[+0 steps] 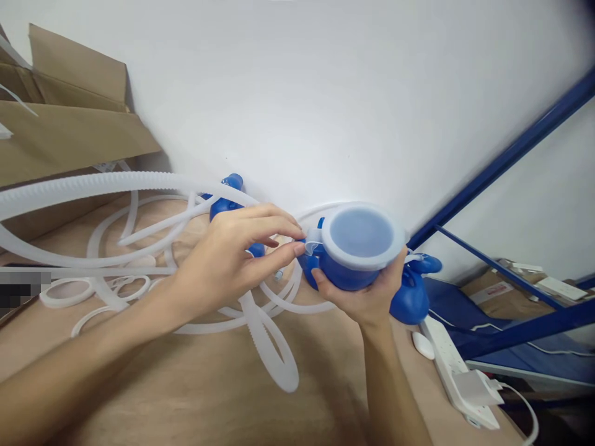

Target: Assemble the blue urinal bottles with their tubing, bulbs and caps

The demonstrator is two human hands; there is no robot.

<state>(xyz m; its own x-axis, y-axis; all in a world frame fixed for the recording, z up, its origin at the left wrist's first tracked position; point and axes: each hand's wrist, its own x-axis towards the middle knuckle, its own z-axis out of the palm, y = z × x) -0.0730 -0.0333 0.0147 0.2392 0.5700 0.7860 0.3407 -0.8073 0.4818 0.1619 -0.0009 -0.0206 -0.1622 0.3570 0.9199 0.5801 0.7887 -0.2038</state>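
Gripping a blue container (pixel 348 277) above the table (pixel 209 387), the right hand (pixel 372 303) wraps around its lower wall, apparently to steady it with the frosted lid (pixel 362 232) facing up; the left hand (pixel 237 241), thumb and fingertips pinching the clear tab (pixel 314 236) on the container's left side, seems to hold so finely because the piece is small. Pale corrugated hose (pixel 116 182) loops well left of the container; a white power strip (pixel 441 353) lies to its right.

Tbl (pixel 214 390) front free, tubes (pixel 116 181) obstr. L
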